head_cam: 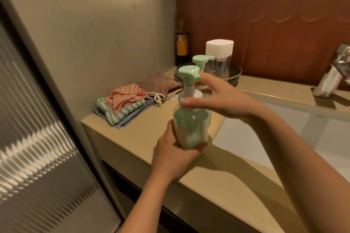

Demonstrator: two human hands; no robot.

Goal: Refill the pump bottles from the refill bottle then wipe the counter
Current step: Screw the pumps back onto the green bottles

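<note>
At the front edge of the counter [144, 138], just left of the basin [284, 128], the person's left hand [170, 155] curls round the lower body of the near pump bottle [191, 125]. Whether its base rests on the stone cannot be told. The right hand [223, 100] is spread loosely about the white collar [195, 93], thumb straight across the front and fingers behind, closed on nothing yet.

The step looks like unscrewing the pump. The person should pinch the collar rather than the mint pump head [189, 73], keep the bottle upright and let the left hand resist the twist. The clear, smooth plastic may slip, and the green liquid inside sits fairly high.

Close behind stands the second pump bottle [201, 61]. Beyond it, toward the back edge, the white-capped refill bottle [219, 56] stands on stacked dark plates [234, 75]. Soft folded cloths [123, 108], striped and nubbly, lie by the left edge.
</note>
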